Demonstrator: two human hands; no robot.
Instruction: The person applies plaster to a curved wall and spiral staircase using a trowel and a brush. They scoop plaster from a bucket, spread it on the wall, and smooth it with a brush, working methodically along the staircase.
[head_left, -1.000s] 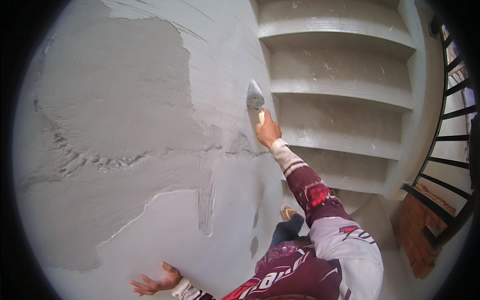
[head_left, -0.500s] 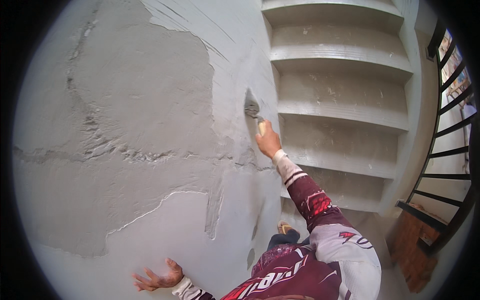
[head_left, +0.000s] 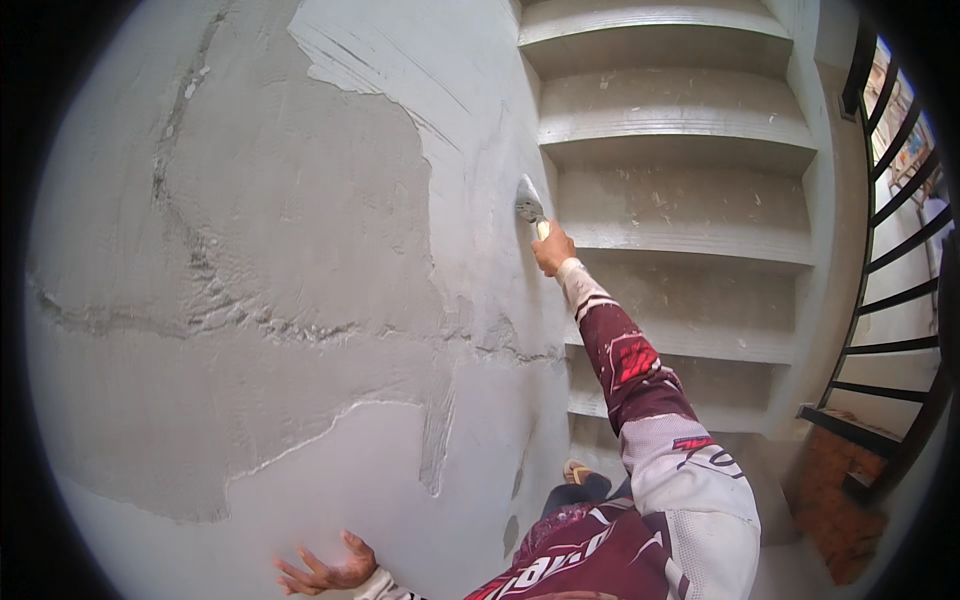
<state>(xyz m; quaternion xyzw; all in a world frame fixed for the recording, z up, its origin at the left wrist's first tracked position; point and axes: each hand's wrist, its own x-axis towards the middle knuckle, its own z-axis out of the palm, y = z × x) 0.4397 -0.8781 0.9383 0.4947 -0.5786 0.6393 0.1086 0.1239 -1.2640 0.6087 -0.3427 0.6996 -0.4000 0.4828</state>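
My right hand point(head_left: 553, 250) grips the pale handle of a small pointed trowel point(head_left: 530, 208). Its metal blade lies at the wall's right side, close to the stair edge, tip pointing up. Whether the blade presses flat on the surface I cannot tell. The wall point(head_left: 330, 490) has smooth, light paint around a large rough grey patch point(head_left: 320, 210) with a ragged border. Through that patch runs a crumbly crack point(head_left: 270, 322), joined by another going upward. Low on the wall, my left hand point(head_left: 330, 570) is held with fingers spread and nothing in it, at or near the painted surface.
Grey concrete steps point(head_left: 680, 205) rise along the right of the wall. Beyond them stands a black metal railing point(head_left: 895, 300), with a reddish-brown panel point(head_left: 835, 500) below it. My sandalled foot point(head_left: 577, 472) shows near the bottom of the stairs.
The trowel has moved right along the wall toward the steps, and its blade has turned to catch the light. My left hand stays spread low on the wall. The view has shifted slightly.
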